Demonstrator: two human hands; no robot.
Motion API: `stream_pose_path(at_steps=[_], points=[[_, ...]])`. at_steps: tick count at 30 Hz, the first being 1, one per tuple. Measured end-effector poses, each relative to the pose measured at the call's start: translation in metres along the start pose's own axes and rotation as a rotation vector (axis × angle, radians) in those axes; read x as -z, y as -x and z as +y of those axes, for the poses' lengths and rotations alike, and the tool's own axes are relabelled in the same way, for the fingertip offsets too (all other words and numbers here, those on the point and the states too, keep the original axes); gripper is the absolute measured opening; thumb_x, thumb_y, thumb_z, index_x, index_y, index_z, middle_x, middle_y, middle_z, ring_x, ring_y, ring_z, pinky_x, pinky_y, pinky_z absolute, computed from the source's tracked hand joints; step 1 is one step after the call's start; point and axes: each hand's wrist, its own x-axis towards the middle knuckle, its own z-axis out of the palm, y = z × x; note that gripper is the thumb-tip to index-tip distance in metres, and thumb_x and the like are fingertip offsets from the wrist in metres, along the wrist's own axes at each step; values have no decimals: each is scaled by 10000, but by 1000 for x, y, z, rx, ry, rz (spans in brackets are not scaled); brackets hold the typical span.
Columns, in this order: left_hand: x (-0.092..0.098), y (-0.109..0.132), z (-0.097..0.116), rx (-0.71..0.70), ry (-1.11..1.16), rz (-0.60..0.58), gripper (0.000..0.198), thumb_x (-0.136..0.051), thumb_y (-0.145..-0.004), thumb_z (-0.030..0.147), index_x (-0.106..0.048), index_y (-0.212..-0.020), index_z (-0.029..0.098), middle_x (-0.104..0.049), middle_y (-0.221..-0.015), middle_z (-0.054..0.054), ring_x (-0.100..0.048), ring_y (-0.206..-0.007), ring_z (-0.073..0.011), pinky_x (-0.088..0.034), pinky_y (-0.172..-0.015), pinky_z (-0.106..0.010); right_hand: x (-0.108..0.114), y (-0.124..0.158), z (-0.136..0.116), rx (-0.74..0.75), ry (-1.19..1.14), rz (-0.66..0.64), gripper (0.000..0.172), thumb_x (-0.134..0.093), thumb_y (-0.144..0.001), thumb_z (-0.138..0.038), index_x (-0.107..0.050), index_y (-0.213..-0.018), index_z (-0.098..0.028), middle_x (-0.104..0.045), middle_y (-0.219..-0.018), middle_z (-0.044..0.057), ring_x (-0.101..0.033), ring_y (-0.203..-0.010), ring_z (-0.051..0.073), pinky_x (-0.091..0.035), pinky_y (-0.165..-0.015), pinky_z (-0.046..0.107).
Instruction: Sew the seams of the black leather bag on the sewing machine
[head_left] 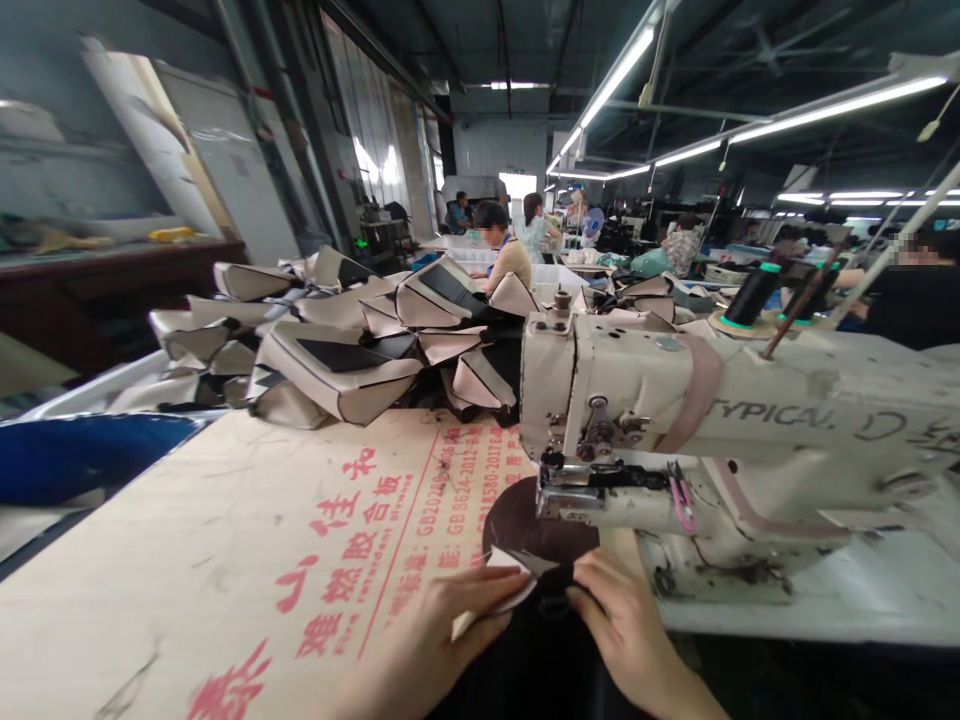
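In the head view my left hand [457, 625] is closed, its thumb and fingers pinching a small pale fabric piece [510, 570] with a pointed corner. My right hand [622, 625] is closed too, pinching the edge of a black fabric piece [551, 605] beside the pale one. Whether the two pieces are joined I cannot tell. A dark rounded patch [536, 515] lies on the board just beyond my hands. Above and to the right stands a sewing machine [622, 400], with pink-handled thread snips [681, 497] hanging near its arm.
A plywood board [150, 560] with red print spreads to the left. Behind it rises a heap of beige-and-black sewn pieces [337, 370]. Black thread spools [752, 295] stand behind the machine. Several people work farther back, one in a tan top [511, 265]. A blue-lined container [90, 455] is at left.
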Motion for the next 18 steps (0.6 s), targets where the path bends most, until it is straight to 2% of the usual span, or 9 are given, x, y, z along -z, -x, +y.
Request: stream_pose_path(at_steps=[2,3,6,7,10,12,13,15,18], points=[[12,-18,2,5,102,-69,315,-452,-861,389,-636,-1085,266,-656,-1093,-11,-596,-998,-185,-469,-891,-292,-1,0,1,4,15,29,124,-403,-909,-206,-466,-803,-187,-514,-779,17,-480,-743,136,-371,-657,250],[14,-30,2,21,121,-37,341,-427,-869,406,-628,-1094,246,-665,-1054,-21,-609,-945,-178,-485,-847,-286,-2,0,1,14,24,50,126,-396,-908,-201,-467,-805,-187,-518,-768,18,-480,-733,137,-371,-646,249],[5,-72,-11,47,-68,195,410,-442,-846,448,-577,-1138,195,-643,-990,-58,-594,-863,-174,-484,-775,-294,-4,-3,3,72,50,107,131,-389,-903,-195,-477,-805,-187,-531,-733,18,-489,-701,139,-374,-616,243],[0,-86,-17,35,-171,223,405,-488,-818,453,-596,-1094,177,-628,-986,-69,-580,-880,-182,-472,-783,-298,-5,-5,3,92,53,113,134,-387,-902,-198,-484,-809,-186,-538,-730,20,-495,-696,140,-377,-609,241],[-3,-116,-36,-10,-333,123,246,-643,-695,403,-669,-741,163,-634,-850,-41,-580,-824,-173,-457,-744,-250,-6,-8,8,149,43,112,157,-375,-907,-224,-515,-846,-189,-567,-744,27,-513,-692,144,-393,-601,239],[9,-128,-47,0,-346,71,197,-687,-639,360,-642,-584,176,-634,-726,1,-582,-692,-138,-451,-666,-215,-9,-7,14,178,19,142,187,-360,-914,-254,-532,-874,-193,-582,-753,33,-520,-690,148,-400,-601,244],[18,-132,-52,27,-363,88,197,-664,-659,356,-639,-576,180,-632,-697,6,-577,-649,-132,-449,-646,-219,-11,-6,17,185,1,162,201,-353,-916,-269,-538,-883,-196,-586,-755,35,-523,-689,150,-403,-602,247],[37,-137,-63,118,-416,212,203,-549,-759,344,-661,-706,182,-650,-784,-29,-593,-713,-167,-455,-696,-272,-15,-2,24,179,-31,196,221,-344,-918,-286,-547,-893,-201,-586,-755,37,-524,-689,152,-404,-604,251],[52,-131,-71,250,-496,428,326,-488,-789,272,-577,-1085,169,-569,-1154,-127,-533,-1033,-280,-413,-864,-435,-19,2,30,164,-35,199,211,-351,-913,-275,-548,-891,-205,-578,-761,39,-521,-701,155,-403,-616,254]])
